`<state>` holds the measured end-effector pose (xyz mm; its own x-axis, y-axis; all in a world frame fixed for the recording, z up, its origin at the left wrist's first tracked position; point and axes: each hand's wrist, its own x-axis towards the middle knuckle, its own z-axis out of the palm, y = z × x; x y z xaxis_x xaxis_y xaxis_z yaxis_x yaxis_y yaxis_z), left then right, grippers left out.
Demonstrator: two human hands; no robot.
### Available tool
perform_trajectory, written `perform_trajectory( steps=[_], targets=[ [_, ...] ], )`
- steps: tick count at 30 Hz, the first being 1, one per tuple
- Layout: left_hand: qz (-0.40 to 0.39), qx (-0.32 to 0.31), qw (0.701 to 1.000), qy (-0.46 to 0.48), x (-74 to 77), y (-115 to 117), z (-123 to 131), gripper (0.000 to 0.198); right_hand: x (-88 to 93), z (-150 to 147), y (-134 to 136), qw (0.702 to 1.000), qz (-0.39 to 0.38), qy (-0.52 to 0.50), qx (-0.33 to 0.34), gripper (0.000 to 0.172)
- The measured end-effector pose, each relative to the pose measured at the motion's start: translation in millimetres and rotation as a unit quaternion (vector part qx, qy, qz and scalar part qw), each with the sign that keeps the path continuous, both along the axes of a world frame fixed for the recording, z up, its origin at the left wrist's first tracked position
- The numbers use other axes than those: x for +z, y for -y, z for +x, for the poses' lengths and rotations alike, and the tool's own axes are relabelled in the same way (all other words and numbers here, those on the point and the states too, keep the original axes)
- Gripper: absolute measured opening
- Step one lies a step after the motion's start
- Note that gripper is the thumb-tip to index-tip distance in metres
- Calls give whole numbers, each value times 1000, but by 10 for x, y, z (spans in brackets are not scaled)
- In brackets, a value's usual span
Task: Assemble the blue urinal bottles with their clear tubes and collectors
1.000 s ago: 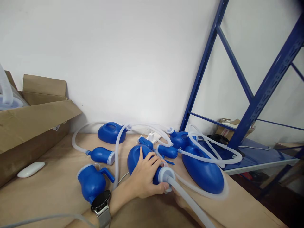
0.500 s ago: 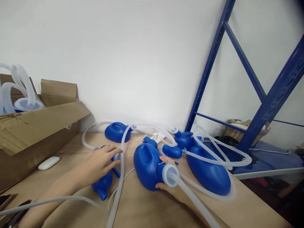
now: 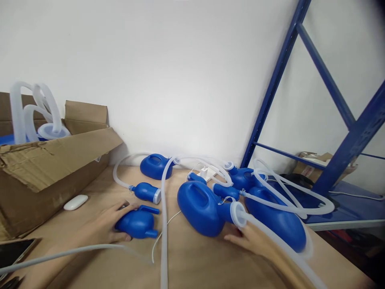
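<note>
My left hand (image 3: 112,226) is closed round a blue bulb-shaped plastic piece (image 3: 136,223) with a short spout and a bar-like handle, low over the table or resting on it. Just beyond lies a similar blue piece (image 3: 146,192) with a white rim, joined to a clear hose. In the middle stands a blue urinal bottle (image 3: 198,212), its moulded handle on top and a white cap (image 3: 237,214) with a hose pointing right. My right hand (image 3: 245,241) is beneath that bottle's neck, thumb and finger apart; the neck and hose partly hide it.
An open cardboard box (image 3: 60,160) with hosed bottles stands at left, a white oval case (image 3: 75,202) beside it. More blue bottles (image 3: 272,212) and looping hoses (image 3: 313,202) lie at right, near a blue metal rack (image 3: 276,80). A phone (image 3: 15,253) lies front left.
My left hand has moved down from the white-rimmed piece and taken hold of the bulb-shaped piece, turning its spout right. My right hand has loosened from the bottle's neck. The view has shifted left.
</note>
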<state>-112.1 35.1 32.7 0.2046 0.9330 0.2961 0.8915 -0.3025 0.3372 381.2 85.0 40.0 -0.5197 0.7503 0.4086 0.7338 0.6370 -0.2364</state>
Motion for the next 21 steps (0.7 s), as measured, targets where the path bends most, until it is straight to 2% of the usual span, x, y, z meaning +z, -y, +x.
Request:
perform_trajectory(
  steps=[2, 5, 8, 9, 11, 14, 15, 16, 19, 21],
  targets=[
    [-30, 13, 999, -40, 80, 3, -68, 67, 34, -121, 149, 998, -7, 44, 47, 42],
    [-44, -17, 998, -32, 212, 19, -124, 62, 86, -479, 396, 988, -67, 74, 120, 37],
    [8, -15, 999, 30, 289, 25, -123, 60, 210, -928, 572, 980, -163, -13, 116, 22],
    [29, 2, 998, 51, 295, 19, -114, 61, 273, -1073, 598, 974, -190, -49, 115, 27],
    [63, 49, 993, 85, 280, -3, -87, 65, 407, -1335, 597, 953, -264, -90, 120, 49],
    [78, 107, 984, 116, 210, -49, -40, 67, 487, -1641, 502, 919, -361, -82, 136, 83],
    [77, 114, 982, 126, 180, -64, -27, 66, 454, -1722, 465, 912, -377, -71, 146, 88],
    [79, 118, 980, 137, 147, -79, -15, 65, 391, -1794, 435, 908, -382, -65, 162, 87],
    [85, 122, 973, 175, 49, -105, 21, 62, 117, -1945, 396, 914, -343, -90, 198, 67],
    [78, 124, 966, 215, -2, -105, 55, 61, -27, -1987, 409, 918, -326, -126, 189, 55]
  ],
)
